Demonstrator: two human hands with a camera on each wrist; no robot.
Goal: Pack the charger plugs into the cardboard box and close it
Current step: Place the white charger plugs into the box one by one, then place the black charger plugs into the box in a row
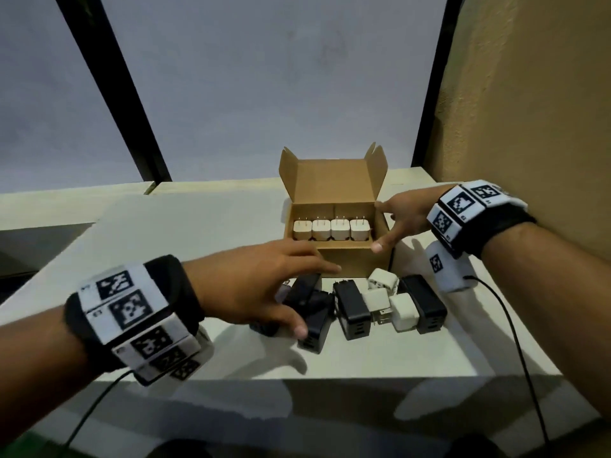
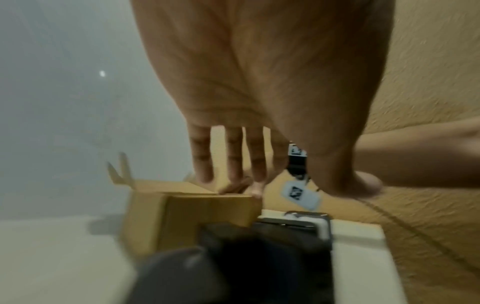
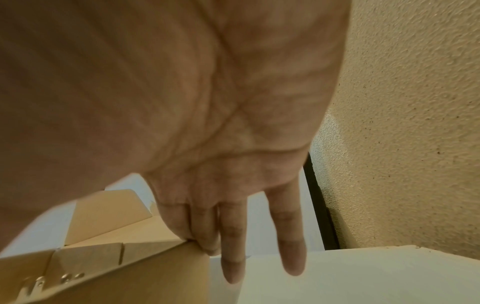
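The cardboard box (image 1: pixel 350 262) stands open on the white table, lid upright at the back. A row of white charger plugs (image 1: pixel 332 230) sits inside, prongs up. In front of it lie several loose black chargers (image 1: pixel 352 309) and three white plugs (image 1: pixel 403 312). My left hand (image 1: pixel 307 299) hovers over the leftmost black chargers with fingers (image 2: pixel 233 156) spread straight, holding nothing. My right hand (image 1: pixel 385 226) rests against the box's right wall, thumb at the front corner. Its fingers (image 3: pixel 233 246) are straight and touch the box (image 3: pixel 155 277) at its rim.
The table (image 1: pixel 396 358) ends at a front edge close to me. A textured tan wall (image 1: pixel 529 110) rises at the right. Black cables (image 1: pixel 509 319) trail from both wrist units across the table. A lower ledge sits to the left.
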